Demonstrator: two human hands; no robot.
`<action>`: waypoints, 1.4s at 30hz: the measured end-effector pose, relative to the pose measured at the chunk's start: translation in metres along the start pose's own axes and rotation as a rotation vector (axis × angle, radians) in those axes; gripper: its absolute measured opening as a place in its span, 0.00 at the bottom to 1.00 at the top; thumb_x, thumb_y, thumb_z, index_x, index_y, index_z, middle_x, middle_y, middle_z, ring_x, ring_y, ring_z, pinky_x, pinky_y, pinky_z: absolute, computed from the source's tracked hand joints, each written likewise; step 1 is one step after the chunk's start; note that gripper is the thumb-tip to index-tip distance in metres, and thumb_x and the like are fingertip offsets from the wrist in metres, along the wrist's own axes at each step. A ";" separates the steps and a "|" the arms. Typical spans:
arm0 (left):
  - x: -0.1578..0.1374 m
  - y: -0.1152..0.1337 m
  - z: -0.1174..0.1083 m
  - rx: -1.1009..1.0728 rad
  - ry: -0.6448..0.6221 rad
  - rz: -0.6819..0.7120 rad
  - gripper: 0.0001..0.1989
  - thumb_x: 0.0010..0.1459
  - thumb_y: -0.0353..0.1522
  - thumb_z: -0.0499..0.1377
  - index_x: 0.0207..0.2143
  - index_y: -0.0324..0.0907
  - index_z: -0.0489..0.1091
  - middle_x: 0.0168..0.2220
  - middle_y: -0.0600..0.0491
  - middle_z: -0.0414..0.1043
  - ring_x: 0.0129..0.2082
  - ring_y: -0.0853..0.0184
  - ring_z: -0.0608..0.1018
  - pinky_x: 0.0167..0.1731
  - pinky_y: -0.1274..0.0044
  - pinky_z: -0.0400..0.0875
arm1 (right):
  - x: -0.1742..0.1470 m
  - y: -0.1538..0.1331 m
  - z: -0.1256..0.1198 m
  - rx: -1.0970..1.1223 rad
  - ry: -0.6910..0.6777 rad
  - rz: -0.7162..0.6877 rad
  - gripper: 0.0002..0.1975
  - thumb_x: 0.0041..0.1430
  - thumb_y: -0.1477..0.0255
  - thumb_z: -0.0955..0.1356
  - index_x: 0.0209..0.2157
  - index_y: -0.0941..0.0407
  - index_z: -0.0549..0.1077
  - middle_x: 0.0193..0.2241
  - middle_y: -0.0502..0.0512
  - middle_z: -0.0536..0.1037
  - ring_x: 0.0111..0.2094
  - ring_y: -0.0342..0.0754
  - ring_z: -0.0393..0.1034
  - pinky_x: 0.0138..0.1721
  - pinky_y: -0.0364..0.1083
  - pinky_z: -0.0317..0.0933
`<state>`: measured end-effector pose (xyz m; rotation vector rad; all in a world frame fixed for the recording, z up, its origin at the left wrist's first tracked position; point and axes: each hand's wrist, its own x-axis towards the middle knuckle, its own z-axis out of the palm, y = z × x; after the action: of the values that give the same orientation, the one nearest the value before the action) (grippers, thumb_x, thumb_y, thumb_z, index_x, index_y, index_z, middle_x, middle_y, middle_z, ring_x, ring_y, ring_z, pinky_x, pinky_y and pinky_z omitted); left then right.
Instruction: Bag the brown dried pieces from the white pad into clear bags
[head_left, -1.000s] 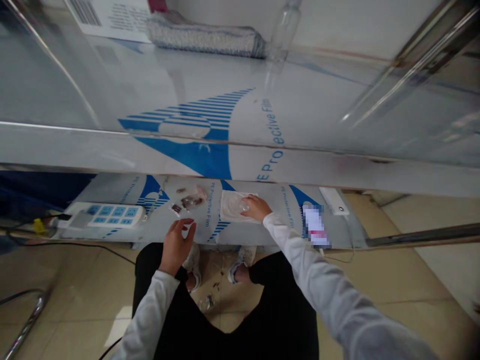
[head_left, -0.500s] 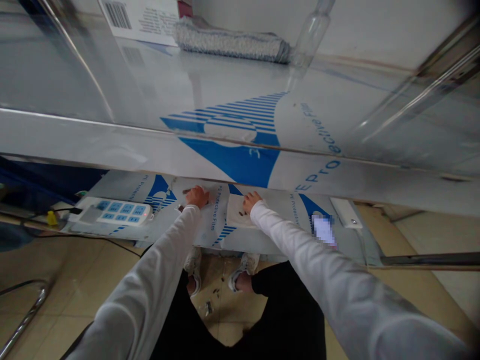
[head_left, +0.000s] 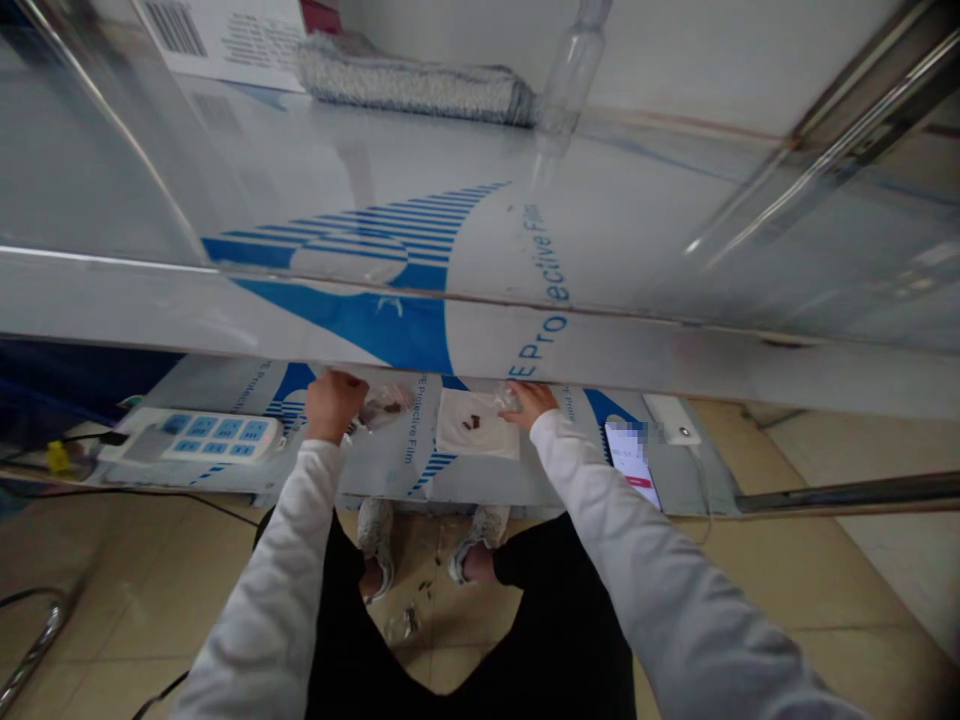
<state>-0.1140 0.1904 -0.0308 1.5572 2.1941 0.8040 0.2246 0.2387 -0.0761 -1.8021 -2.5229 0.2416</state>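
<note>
My left hand [head_left: 335, 405] is closed in a fist over the lower shelf, and anything inside it is hidden. Right beside it lies a crumpled clear plastic bag [head_left: 386, 408] with small brown pieces in or under it. A white square sheet [head_left: 457, 443], perhaps a tissue, lies flat to the right and carries a few small dark-brown pieces [head_left: 472, 423]. At that sheet's right edge, my right hand [head_left: 534, 403] pinches a crumpled bit of clear plastic [head_left: 507, 398] between its fingers.
A white power strip [head_left: 217, 435] with its cable lies at left. On the right are a phone [head_left: 631, 468] and a white box-shaped device [head_left: 671, 418]. The upper shelf [head_left: 637, 240] overhangs, holding a rolled grey towel [head_left: 416, 85], a clear bottle [head_left: 571, 75] and a carton [head_left: 232, 40].
My left hand has moved left, off the plastic bag, and closed. My right hand has shifted off the white sheet to its right edge and now has clear plastic in its fingers.
</note>
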 end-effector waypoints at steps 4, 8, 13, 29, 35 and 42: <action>-0.050 0.007 -0.002 -0.183 0.004 -0.154 0.15 0.48 0.42 0.61 0.30 0.39 0.77 0.25 0.49 0.78 0.29 0.59 0.79 0.28 0.73 0.70 | -0.021 0.045 0.004 0.053 0.100 0.290 0.28 0.48 0.62 0.73 0.48 0.63 0.72 0.41 0.68 0.76 0.45 0.60 0.70 0.43 0.53 0.63; -0.104 0.033 0.030 -0.681 -0.036 -0.228 0.18 0.44 0.44 0.63 0.30 0.38 0.76 0.25 0.50 0.78 0.27 0.65 0.78 0.28 0.76 0.71 | -0.052 0.037 0.002 0.132 0.326 0.457 0.36 0.47 0.57 0.71 0.51 0.68 0.68 0.51 0.77 0.68 0.54 0.66 0.63 0.47 0.57 0.60; -0.154 0.067 0.071 -0.861 -0.196 -0.083 0.14 0.48 0.41 0.64 0.30 0.38 0.74 0.28 0.50 0.78 0.29 0.67 0.78 0.33 0.76 0.72 | -0.108 -0.059 0.003 0.891 0.531 0.235 0.16 0.58 0.60 0.65 0.41 0.57 0.74 0.38 0.62 0.77 0.35 0.50 0.73 0.31 0.47 0.68; -0.194 0.084 0.069 -0.328 -0.118 -0.003 0.11 0.51 0.40 0.59 0.26 0.42 0.71 0.21 0.52 0.75 0.22 0.63 0.77 0.26 0.74 0.69 | -0.155 -0.091 0.015 0.703 0.488 0.238 0.09 0.52 0.73 0.67 0.20 0.54 0.74 0.20 0.53 0.73 0.22 0.46 0.68 0.28 0.45 0.64; -0.190 0.094 0.051 -0.266 -0.073 0.110 0.06 0.53 0.35 0.56 0.27 0.43 0.68 0.24 0.53 0.75 0.25 0.65 0.78 0.28 0.76 0.69 | -0.155 -0.095 -0.007 0.801 0.548 0.001 0.27 0.51 0.80 0.63 0.54 0.55 0.67 0.53 0.62 0.71 0.55 0.54 0.64 0.54 0.55 0.61; -0.179 0.088 0.041 -0.411 -0.089 0.084 0.06 0.54 0.34 0.55 0.27 0.43 0.67 0.24 0.54 0.74 0.24 0.67 0.77 0.27 0.77 0.69 | -0.140 -0.091 -0.013 1.088 0.250 -0.326 0.36 0.47 0.70 0.73 0.59 0.54 0.61 0.55 0.59 0.71 0.57 0.54 0.63 0.59 0.55 0.56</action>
<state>0.0367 0.0541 -0.0181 1.4494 1.7697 1.1057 0.1862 0.0795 -0.0415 -0.9033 -1.8191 1.0299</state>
